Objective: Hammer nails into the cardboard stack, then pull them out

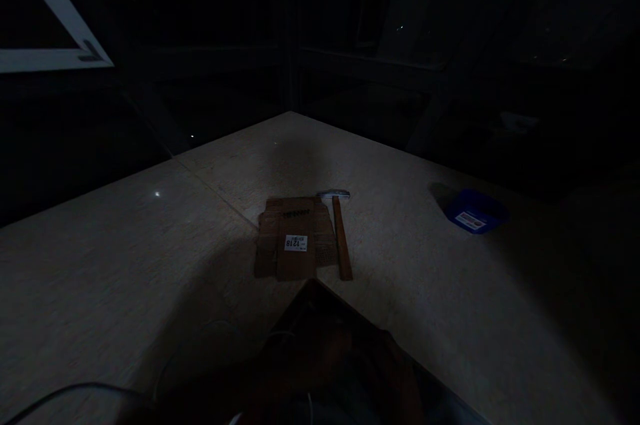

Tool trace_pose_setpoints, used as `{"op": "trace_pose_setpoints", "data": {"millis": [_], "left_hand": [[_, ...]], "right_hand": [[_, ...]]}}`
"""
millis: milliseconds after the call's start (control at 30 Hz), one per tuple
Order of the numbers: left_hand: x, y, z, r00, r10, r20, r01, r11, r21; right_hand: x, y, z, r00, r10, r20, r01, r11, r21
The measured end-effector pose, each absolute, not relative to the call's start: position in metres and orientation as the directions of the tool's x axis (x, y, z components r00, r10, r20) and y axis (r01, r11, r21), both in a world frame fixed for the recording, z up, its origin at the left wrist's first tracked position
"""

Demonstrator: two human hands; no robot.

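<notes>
A flat piece of brown cardboard [295, 238] lies on the pale table [150, 265], with a white label reading 1218 and a row of small dark nails near its far edge. A hammer [341, 232] with a wooden handle and metal head lies along its right side, touching it. Neither of my hands shows in the dim picture. A dark shape [330, 358], perhaps my clothing, fills the bottom middle.
A small blue tray [474, 212] with a white label sits on the table at the right. The table's far corner [290, 115] points away from me into darkness. A white frame [55, 45] shows at the upper left. A thin cable [75, 388] runs along the bottom left.
</notes>
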State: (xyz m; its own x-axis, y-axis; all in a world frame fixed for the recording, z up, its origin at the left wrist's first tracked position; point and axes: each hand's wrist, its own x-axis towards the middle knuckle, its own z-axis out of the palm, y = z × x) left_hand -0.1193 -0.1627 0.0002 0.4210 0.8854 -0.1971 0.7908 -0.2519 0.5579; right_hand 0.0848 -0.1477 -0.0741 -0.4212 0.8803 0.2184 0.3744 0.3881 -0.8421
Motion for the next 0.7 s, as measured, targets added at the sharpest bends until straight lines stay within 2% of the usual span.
{"op": "trace_pose_setpoints", "data": {"millis": [100,300,500,600,700], "left_hand": [[-0.119,-0.163,-0.007,0.425,0.883,-0.198,0.797,-0.262,0.544],[-0.115,-0.163,-0.016,0.524,0.800,-0.291,0.809,-0.363,0.462],[-0.113,-0.168,-0.021,0.523,0.820,-0.233,0.789,-0.363,0.496],[-0.112,-0.169,-0.023,0.527,0.816,-0.239,0.786,-0.360,0.503],[-0.110,-0.167,-0.022,0.520,0.819,-0.242,0.785,-0.346,0.514]], "right_hand": [[0.089,-0.147,-0.079,-0.462,0.861,0.214,0.382,0.411,-0.828],[0.084,-0.149,-0.079,-0.521,0.809,0.272,0.425,0.522,-0.740],[0.082,-0.153,-0.079,-0.561,0.788,0.254,0.429,0.539,-0.725],[0.084,-0.153,-0.088,-0.567,0.769,0.295,0.449,0.589,-0.672],[0.083,-0.153,-0.093,-0.567,0.779,0.268,0.471,0.574,-0.670]]}}
